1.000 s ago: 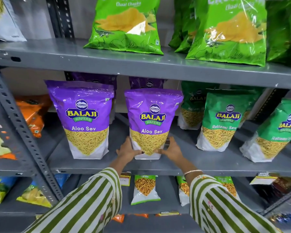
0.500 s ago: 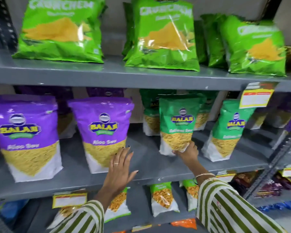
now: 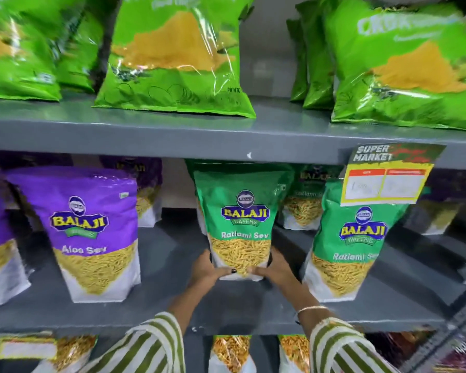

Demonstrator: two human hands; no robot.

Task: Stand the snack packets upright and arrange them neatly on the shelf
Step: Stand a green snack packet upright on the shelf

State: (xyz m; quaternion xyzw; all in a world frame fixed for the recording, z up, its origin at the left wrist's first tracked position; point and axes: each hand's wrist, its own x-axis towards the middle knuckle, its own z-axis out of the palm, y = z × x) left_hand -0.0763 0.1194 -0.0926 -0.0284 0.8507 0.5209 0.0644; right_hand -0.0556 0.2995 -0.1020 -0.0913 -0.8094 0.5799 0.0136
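A green Ratlami Sev packet (image 3: 241, 219) stands upright on the grey middle shelf (image 3: 172, 313). My left hand (image 3: 209, 269) grips its lower left corner and my right hand (image 3: 273, 270) grips its lower right corner. To its left stands a purple Aloo Sev packet (image 3: 92, 232), upright. A second green Ratlami Sev packet (image 3: 347, 246) leans slightly on the right. More purple and green packets stand behind them at the back of the shelf.
Bright green chip bags (image 3: 178, 57) line the upper shelf (image 3: 172, 138). A yellow price tag (image 3: 385, 181) hangs from its edge at right. Smaller packets (image 3: 230, 354) sit on the shelf below. A metal upright (image 3: 457, 327) runs at lower right.
The view has shifted right. My left hand left the purple packet and joined my right hand on the green Ratlami Sev packet, now held at both lower corners.
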